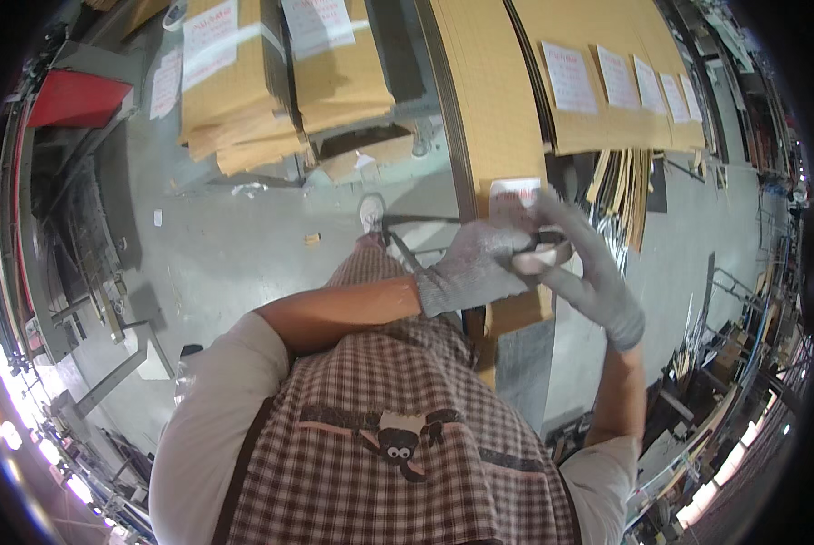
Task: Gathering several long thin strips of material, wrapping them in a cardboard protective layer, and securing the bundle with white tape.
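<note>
Two gloved hands met in front of the chest over the near end of a tall cardboard stack (493,118): left hand (475,263) wrapped round a small roll of tape (545,250), mostly hidden by the glove fingers; right hand (593,272) fingers spread, tips on the roll's edge, grip hard to make out. Four white paper labels (570,77) counted on the neighbouring stack (606,54), far ones cut off; one shoe (371,213) visible on grey floor (243,245).

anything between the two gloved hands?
In the head view, a roll of tape sits between the left hand and right hand, pinched by both, in front of a cardboard stack.
</note>
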Demonstrator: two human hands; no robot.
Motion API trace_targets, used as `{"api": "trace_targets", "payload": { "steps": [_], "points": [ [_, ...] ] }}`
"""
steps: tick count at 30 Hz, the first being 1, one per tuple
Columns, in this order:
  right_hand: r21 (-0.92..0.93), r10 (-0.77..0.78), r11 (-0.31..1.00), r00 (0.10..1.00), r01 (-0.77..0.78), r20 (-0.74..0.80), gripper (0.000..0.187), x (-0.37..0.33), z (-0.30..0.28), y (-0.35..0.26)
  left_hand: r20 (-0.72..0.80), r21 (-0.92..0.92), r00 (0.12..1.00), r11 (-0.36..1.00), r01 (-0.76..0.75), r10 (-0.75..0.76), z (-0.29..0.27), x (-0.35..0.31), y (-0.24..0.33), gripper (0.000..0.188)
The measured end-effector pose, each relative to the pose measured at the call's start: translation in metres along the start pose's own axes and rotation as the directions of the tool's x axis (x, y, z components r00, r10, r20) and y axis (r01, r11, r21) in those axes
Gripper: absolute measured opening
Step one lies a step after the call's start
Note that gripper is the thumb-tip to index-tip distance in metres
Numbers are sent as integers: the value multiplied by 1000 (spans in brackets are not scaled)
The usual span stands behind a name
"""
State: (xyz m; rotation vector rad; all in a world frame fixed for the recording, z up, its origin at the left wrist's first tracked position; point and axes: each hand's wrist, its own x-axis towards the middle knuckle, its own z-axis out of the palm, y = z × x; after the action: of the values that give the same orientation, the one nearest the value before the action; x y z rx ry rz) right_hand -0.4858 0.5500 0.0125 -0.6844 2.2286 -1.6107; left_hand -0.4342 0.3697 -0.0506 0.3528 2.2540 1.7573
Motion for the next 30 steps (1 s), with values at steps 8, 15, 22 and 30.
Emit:
{"api": "trace_targets", "payload": {
  "steps": [8, 15, 22, 30],
  "points": [
    [-839, 268, 542, 957, -54, 112, 21, 7, -17, 57, -103, 451, 941, 859, -244, 322, 9, 14, -23, 85],
    [-817, 255, 567, 966, -108, 49, 18, 35, -24, 103, -314, -584, 927, 812, -16, -207, 1, 22, -69, 67],
    [-800, 793, 599, 143, -13, 592, 28, -27, -42, 49, 50, -77, 998, 996, 45, -42, 68, -102, -44, 98],
    [-748, 428, 662, 846, -54, 317, 28, -16, -33, 82, -188, -472, 909, 846, 248, -372, 29, -2, -36, 100]
  ]
}}
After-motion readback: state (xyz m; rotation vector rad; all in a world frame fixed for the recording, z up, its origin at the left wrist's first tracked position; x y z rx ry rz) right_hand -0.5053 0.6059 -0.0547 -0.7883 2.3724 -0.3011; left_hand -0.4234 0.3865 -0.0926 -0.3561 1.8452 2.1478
